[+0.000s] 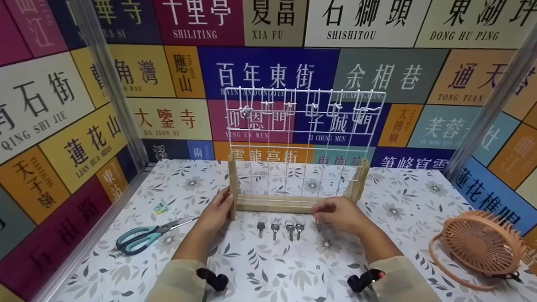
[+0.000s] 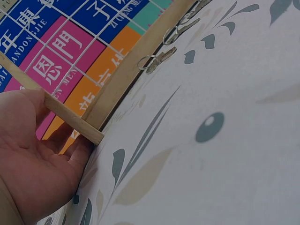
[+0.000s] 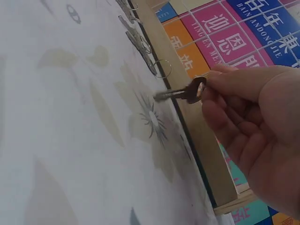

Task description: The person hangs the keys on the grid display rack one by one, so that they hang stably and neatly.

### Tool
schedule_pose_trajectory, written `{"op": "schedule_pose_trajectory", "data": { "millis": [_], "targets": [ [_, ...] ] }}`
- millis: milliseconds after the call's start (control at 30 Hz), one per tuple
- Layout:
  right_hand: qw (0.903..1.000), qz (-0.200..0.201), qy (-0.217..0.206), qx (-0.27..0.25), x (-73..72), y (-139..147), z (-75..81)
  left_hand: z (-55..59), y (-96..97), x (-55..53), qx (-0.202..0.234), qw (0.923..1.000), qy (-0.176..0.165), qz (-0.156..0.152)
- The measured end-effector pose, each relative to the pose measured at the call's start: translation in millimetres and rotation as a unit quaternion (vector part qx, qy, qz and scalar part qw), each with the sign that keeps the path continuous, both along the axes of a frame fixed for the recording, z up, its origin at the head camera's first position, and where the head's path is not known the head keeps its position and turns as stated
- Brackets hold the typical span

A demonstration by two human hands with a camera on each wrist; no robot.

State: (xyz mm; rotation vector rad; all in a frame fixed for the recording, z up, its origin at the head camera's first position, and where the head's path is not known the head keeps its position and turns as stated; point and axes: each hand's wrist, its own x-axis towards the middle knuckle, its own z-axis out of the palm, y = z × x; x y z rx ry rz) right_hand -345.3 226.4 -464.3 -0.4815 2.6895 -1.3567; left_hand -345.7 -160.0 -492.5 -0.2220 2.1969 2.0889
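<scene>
A white wire grid rack [image 1: 268,147] on a wooden stand [image 1: 272,205] stands on the table, with several white hooks along its upper part. My left hand [image 1: 218,209] holds the stand's left wooden foot [image 2: 77,123], its fingers partly behind the wood in the left wrist view. Between thumb and fingertips, my right hand [image 1: 340,214] pinches a key [image 3: 183,92], its blade pointing away from the hand, close over the tabletop. Several keys with rings [image 1: 275,227] lie in a row before the stand. A small metal item [image 1: 246,112] hangs at the leftmost hook.
Teal-handled scissors [image 1: 142,238] lie left of my left forearm, with a small green-and-yellow packet [image 1: 160,208] behind them. An orange fan [image 1: 482,243] stands at the right. Colourful sign panels [image 1: 268,69] back the floral table cover [image 1: 402,193].
</scene>
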Motion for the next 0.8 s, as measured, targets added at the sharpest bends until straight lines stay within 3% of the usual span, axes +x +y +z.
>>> {"op": "schedule_pose_trajectory", "data": {
  "millis": [233, 367, 567, 800],
  "targets": [
    [0.9928, -0.034, -0.015, -0.114, 11.5, -13, 24.8, 0.5, -1.0, 0.8, 0.004, 0.9999, 0.007, -0.007],
    [0.9872, -0.046, 0.008, -0.152, 20.8, -24, 39.7, 1.4, -1.1, 0.9, -0.016, 0.9999, -0.002, -0.004],
    [0.9709, -0.055, 0.035, -0.23, 29.5, -43, 60.9, 1.4, -0.5, 0.3, -0.035, 0.9993, 0.012, -0.004],
    [0.9733, -0.048, 0.07, -0.213, 27.0, -61, 89.8, 1.7, -0.3, -1.3, -0.047, 0.9988, 0.011, 0.002]
  ]
}}
